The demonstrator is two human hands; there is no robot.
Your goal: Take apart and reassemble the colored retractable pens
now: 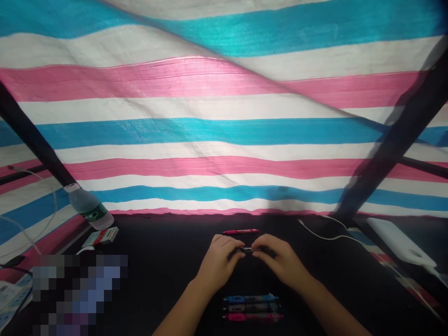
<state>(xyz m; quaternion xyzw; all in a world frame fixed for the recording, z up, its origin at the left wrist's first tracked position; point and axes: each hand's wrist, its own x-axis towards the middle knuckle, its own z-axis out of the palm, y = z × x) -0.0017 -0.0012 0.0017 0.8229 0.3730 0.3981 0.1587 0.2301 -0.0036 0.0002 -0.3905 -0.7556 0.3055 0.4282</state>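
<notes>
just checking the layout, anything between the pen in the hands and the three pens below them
Nothing visible: only the black tabletop lies between the dark pen, held by the left hand and right hand, and the blue pen, grey pen and pink pen.

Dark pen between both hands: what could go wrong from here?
The left hand and right hand pinch the dark pen only by its middle, so it could slip. If dropped, it might land among the three pens lying just below the hands and get mixed up.
</notes>
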